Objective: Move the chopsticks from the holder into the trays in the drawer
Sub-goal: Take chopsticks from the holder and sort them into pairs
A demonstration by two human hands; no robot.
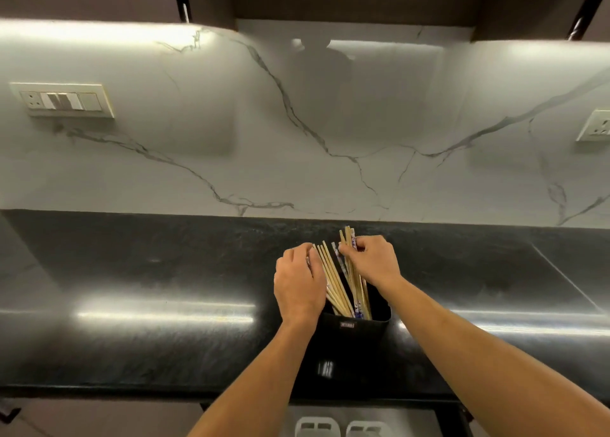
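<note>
- Holder (356, 334): black and open-topped, it stood on the dark countertop (132, 271) close to the front edge, roughly midway along it.
- Chopsticks (336, 284): a loose bundle stood in the holder. Their long axes were steeply upright and leaned toward the back edge, and their tops fanned out above the rim. Some were plain wood and some were in printed paper sleeves.
- Right hand (371, 260): it was over the right part of the bundle, with thumb and fingers pinching the tops of a few sticks that stood slightly higher than the rest.
- Left hand (298, 284): it lay against the left side of the bundle with its fingers curved toward the tops. The back of the hand hid the fingertips, so a grip could not be confirmed.
- Drawer (363, 417): it was open below the front edge, under the forearms, with two white trays (317, 426) partly visible.
- Governing relation: the sticks lay directly beneath both hands, and only the right hand had a sure hold. Withdrawal would probably follow the long axis upward, then come back over the front edge and down to the trays.
</note>
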